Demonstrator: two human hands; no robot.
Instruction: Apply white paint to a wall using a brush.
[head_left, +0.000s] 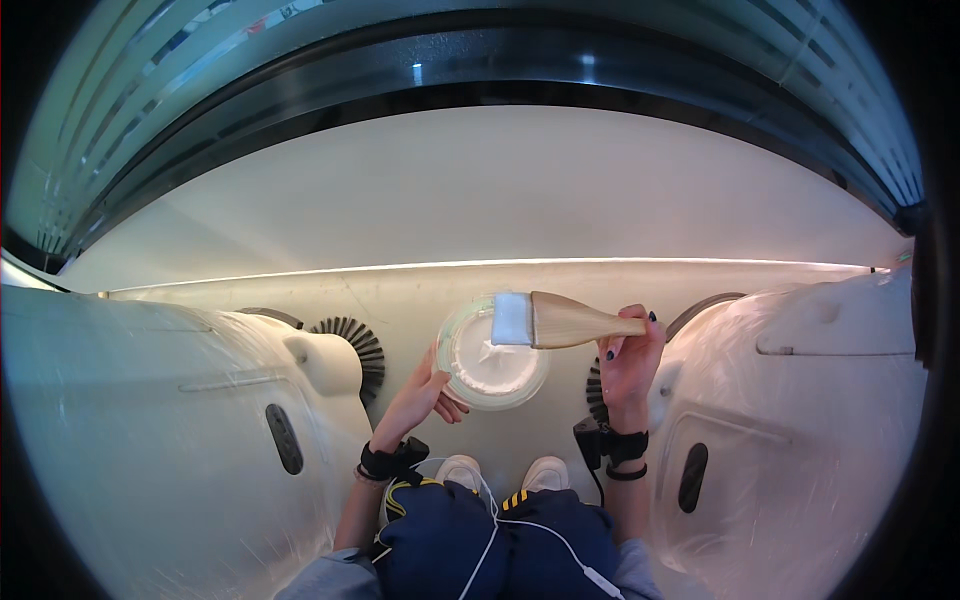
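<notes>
A round clear tub (445, 345) with a white paste (497, 372) inside is in front of me, at the middle of the head view. My left hand (420, 392) is closed on the tub's left side, with its fingers partly under it. Above the tub lies a wide flat brush (575, 322), held level by my right hand (632, 362). The right-hand fingers pinch the end of its wooden handle. Its pale, bluish-white bristles point left, over the far part of the tub. Whether the bristles touch the paste I cannot tell.
Bulky white machines stand on either side, one left (180, 390) and one right (800, 410). Black round bristle brushes (370, 352) stick out beneath them. Ahead runs a pale wall (500, 190) below a dark-framed window (500, 55). A white cable (495, 500) hangs over my legs.
</notes>
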